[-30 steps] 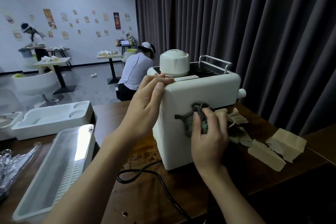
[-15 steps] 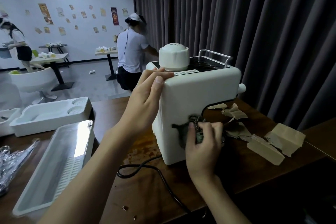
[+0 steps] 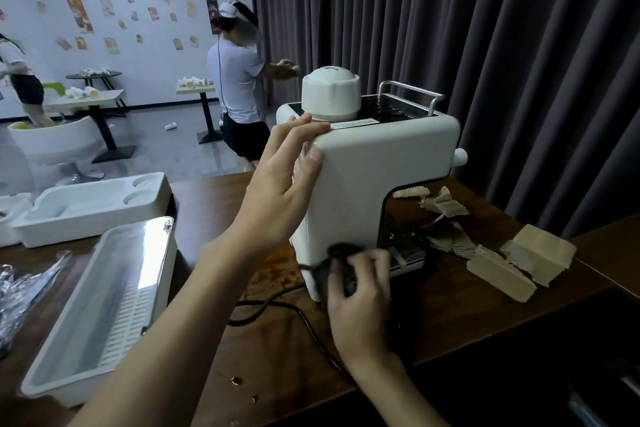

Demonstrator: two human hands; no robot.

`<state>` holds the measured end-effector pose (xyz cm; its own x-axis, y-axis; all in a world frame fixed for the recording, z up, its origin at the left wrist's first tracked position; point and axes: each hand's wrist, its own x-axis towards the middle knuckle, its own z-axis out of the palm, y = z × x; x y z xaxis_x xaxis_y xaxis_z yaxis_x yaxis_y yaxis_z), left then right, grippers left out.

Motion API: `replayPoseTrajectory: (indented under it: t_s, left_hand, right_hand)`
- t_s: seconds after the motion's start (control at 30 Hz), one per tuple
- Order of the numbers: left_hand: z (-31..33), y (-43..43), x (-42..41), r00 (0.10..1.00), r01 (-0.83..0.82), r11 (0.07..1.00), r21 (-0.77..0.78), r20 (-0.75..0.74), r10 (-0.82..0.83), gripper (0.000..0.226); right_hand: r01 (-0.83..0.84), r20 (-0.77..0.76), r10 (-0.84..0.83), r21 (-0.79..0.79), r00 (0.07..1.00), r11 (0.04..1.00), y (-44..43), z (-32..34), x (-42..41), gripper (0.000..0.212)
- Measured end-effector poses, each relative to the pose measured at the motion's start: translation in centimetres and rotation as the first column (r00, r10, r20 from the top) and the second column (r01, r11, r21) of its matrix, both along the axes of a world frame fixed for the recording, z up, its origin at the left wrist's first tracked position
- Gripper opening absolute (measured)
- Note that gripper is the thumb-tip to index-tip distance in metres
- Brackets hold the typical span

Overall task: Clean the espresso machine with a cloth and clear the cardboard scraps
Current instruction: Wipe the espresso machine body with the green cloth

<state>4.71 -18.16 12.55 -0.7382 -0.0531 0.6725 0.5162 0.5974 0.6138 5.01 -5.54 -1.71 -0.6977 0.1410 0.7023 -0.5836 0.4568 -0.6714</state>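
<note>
On the counter (image 3: 277, 357) the long white tray (image 3: 104, 305) lay nearest, with a slotted grid inside. The right hand (image 3: 363, 302) gripped a dark cloth (image 3: 325, 274) against the low side of the espresso machine (image 3: 381, 163). The left hand (image 3: 280, 191) rested with straight fingers on its top edge. To the right of the machine lay the cardboard scraps (image 3: 498, 274).

We see the espresso machine (image 3: 363, 184) as smooth cream-white plastic with a soft sheen, and its top rail (image 3: 412, 88) as bright metal. The cloth (image 3: 332, 270) looks dark and fuzzy. The cardboard scraps (image 3: 498, 276) are matt brown, rough at their torn edges. The counter (image 3: 270, 357) is dark wood, faintly glossy. The tray (image 3: 161, 291) is white plastic, shiny and metallic-looking inside. The foil (image 3: 20, 295) is crinkled, the curtain (image 3: 485, 28) matt cloth.
</note>
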Motion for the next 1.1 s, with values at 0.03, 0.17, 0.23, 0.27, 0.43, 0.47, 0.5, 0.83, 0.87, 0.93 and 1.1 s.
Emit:
replayPoseTrajectory:
  t_s: [0.03,0.17,0.23,0.27,0.43,0.47,0.5,0.83,0.87,0.93,1.1]
  left_hand:
    - [-0.1,0.0,0.0,1.0,-0.001,1.0,-0.002,0.006,0.002,0.033]
    - [-0.4,-0.2,-0.1,1.0,0.009,1.0,0.006,0.004,-0.009,0.033]
    - [-0.5,-0.1,-0.1,1.0,0.0,1.0,0.002,-0.001,0.0,0.032]
    - [-0.5,0.0,-0.2,1.0,-0.004,1.0,0.0,-0.002,0.004,0.032]
    - [-0.7,0.0,-0.4,1.0,-0.002,1.0,0.01,-0.003,0.002,0.033]
    - [-0.7,0.0,-0.4,1.0,-0.005,1.0,0.008,-0.003,0.005,0.033]
    - [-0.7,-0.1,-0.4,1.0,-0.008,1.0,0.006,-0.002,0.008,0.033]
    - [-0.6,-0.4,-0.4,0.999,-0.015,1.0,0.0,0.03,0.015,0.033]
    - [-0.5,-0.4,-0.4,0.999,-0.017,1.0,0.0,0.036,0.017,0.032]
    - [-0.4,-0.4,-0.4,0.999,-0.014,1.0,0.001,0.037,0.014,0.032]
    - [-0.4,-0.4,-0.3,0.999,-0.001,1.0,0.008,0.043,0.0,0.031]
  right_hand:
    - [-0.038,0.001,0.038,0.054,0.999,0.998,0.0,-0.2,0.3,0.009]
    - [0.01,0.171,-0.004,-0.037,0.985,0.999,2.0,0.1,-0.9,0.009]
    - [0.071,0.305,-0.05,-0.055,0.951,0.996,2.4,0.4,-1.2,0.012]
    - [0.081,0.329,-0.067,-0.03,0.942,0.996,2.2,0.4,-1.0,0.013]
    - [0.004,0.306,-0.072,0.216,0.949,0.976,-0.6,-0.4,1.5,0.021]
    - [-0.014,0.311,-0.067,0.252,0.948,0.968,-0.7,-0.5,1.8,0.021]
    - [-0.022,0.312,-0.067,0.275,0.948,0.961,-0.6,-0.7,1.9,0.02]
    - [0.08,0.505,-0.13,0.119,0.853,0.99,4.7,-0.8,-1.7,0.023]
    - [0.105,0.53,-0.146,0.107,0.835,0.989,5.4,-0.7,-2.4,0.025]
    - [0.155,0.569,-0.17,0.076,0.805,0.985,6.9,-0.4,-3.8,0.025]
    - [0.27,0.634,-0.232,0.037,0.738,0.962,8.6,0.0,-6.3,0.026]
